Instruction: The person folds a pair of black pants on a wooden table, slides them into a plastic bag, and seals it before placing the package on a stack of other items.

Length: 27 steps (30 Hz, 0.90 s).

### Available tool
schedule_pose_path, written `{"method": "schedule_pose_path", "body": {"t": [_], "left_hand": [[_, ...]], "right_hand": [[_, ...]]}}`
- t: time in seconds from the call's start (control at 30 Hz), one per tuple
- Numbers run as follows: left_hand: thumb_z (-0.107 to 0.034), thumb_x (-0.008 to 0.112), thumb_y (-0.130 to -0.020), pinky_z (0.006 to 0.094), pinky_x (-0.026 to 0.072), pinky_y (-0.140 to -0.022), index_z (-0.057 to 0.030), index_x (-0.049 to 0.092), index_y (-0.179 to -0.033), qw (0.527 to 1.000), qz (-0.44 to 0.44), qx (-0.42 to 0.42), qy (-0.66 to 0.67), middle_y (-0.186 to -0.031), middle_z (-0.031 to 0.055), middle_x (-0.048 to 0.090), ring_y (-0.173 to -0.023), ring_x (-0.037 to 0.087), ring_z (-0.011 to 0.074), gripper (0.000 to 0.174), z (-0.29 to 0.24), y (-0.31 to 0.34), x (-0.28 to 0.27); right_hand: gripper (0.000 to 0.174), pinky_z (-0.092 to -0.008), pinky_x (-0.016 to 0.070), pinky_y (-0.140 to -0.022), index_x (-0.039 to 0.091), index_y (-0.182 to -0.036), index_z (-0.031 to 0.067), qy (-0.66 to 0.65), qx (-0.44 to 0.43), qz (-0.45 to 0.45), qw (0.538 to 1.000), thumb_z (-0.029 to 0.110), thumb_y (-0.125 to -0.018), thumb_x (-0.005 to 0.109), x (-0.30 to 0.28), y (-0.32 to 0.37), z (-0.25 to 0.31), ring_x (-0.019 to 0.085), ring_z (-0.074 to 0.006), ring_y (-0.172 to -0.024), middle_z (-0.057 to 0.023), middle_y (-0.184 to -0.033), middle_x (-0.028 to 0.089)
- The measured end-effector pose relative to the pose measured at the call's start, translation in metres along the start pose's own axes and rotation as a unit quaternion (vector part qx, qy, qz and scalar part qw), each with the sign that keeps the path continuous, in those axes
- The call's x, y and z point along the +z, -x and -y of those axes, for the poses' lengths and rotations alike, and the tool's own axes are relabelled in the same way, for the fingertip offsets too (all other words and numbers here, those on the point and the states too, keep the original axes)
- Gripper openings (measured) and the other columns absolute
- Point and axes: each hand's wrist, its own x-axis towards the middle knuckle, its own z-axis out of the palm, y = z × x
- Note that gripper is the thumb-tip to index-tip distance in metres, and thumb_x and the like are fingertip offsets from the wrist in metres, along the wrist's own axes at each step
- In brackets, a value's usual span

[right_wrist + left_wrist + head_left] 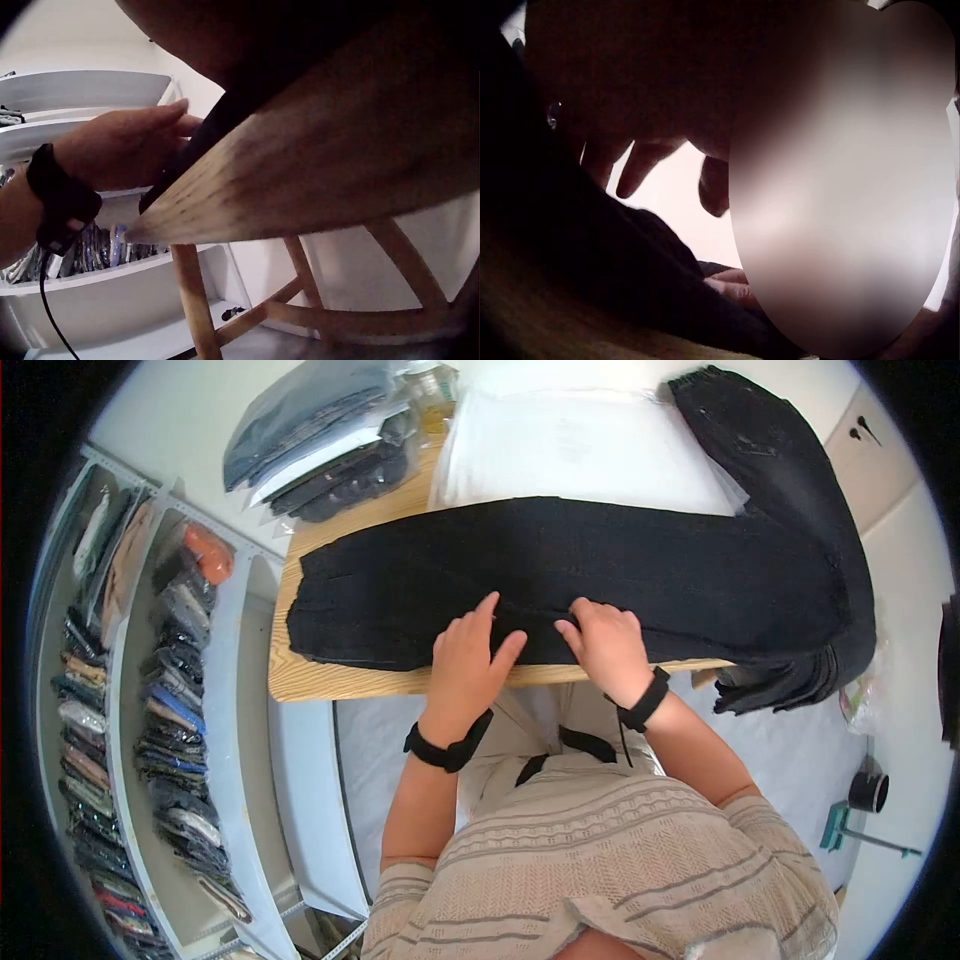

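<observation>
Black trousers (420,580) lie lengthwise along the wooden table (285,678), one leg laid flat and the rest bent round at the right end. My left hand (470,655) rests on the near part of the leg, fingers spread and thumb apart. Just to its right, my right hand (610,645) lies on the same cloth with fingers loosely bent. A low crease runs between the two hands. In the right wrist view, the left hand (120,146) shows over the table edge; the left wrist view is dark, with fingers (641,165) above the cloth.
A stack of clear plastic bags (570,445) sits behind the trousers. Bagged folded garments (330,455) are piled at the back left, beside a jar (432,395). Shelves (125,690) of packed clothes stand on the left. Wooden legs (195,300) support the table.
</observation>
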Motion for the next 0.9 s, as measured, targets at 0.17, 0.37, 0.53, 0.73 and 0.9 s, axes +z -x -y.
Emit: {"method": "schedule_pose_path", "body": {"t": [0.17, 0.37, 0.53, 0.73, 0.9], "left_hand": [[-0.024, 0.061, -0.086, 0.0406, 0.0461, -0.070, -0.0077, 0.059, -0.104, 0.987, -0.040, -0.018, -0.155, -0.090, 0.0086, 0.061, -0.086, 0.058, 0.0272, 0.025, 0.004, -0.012, 0.032], [-0.023, 0.060, -0.087, 0.0408, 0.0460, -0.072, -0.0099, 0.057, -0.111, 0.982, -0.050, -0.023, -0.183, -0.092, 0.0082, 0.060, -0.087, 0.057, 0.0278, 0.028, 0.001, -0.009, 0.037], [-0.022, 0.057, -0.088, 0.0383, 0.0449, -0.068, -0.0189, 0.057, -0.118, 0.974, -0.043, -0.018, -0.222, -0.086, 0.0050, 0.055, -0.081, 0.054, 0.0246, 0.030, -0.003, -0.007, 0.038], [-0.021, 0.057, -0.088, 0.0375, 0.0445, -0.067, -0.0191, 0.059, -0.116, 0.976, -0.043, -0.005, -0.212, -0.086, 0.0051, 0.054, -0.081, 0.054, 0.0239, 0.028, -0.003, -0.007, 0.040], [-0.021, 0.059, -0.087, 0.0393, 0.0444, -0.069, -0.0190, 0.059, -0.116, 0.980, -0.051, -0.002, -0.195, -0.088, 0.0057, 0.054, -0.083, 0.054, 0.0256, 0.028, -0.002, -0.006, 0.039]], "right_hand": [[0.017, -0.0403, 0.0412, -0.071, 0.057, -0.085, 0.0092, 0.083, -0.014, -0.042, 0.996, 0.026, -0.084, 0.060, -0.017, 0.020, -0.002, 0.057, -0.0267, -0.079, -0.0065, -0.077, 0.060], [0.010, -0.0406, 0.0405, -0.071, 0.057, -0.087, 0.0105, 0.062, 0.024, -0.059, 0.996, 0.019, -0.084, 0.059, -0.026, 0.032, -0.031, 0.056, -0.0266, -0.078, -0.0064, -0.076, 0.058], [0.013, -0.0393, 0.0399, -0.073, 0.058, -0.086, 0.0099, 0.064, 0.057, -0.082, 0.993, 0.022, -0.082, 0.062, -0.026, 0.040, -0.038, 0.056, -0.0261, -0.075, -0.0061, -0.074, 0.059], [0.012, -0.0391, 0.0375, -0.074, 0.058, -0.080, 0.0095, 0.152, 0.136, -0.117, 0.972, 0.020, -0.083, 0.062, -0.052, 0.066, -0.080, 0.053, -0.0260, -0.074, -0.0060, -0.071, 0.058], [0.013, -0.0398, 0.0380, -0.074, 0.057, -0.078, 0.0098, 0.146, 0.114, -0.184, 0.965, 0.020, -0.081, 0.063, -0.048, 0.072, -0.091, 0.052, -0.0259, -0.075, -0.0063, -0.070, 0.054]]}}
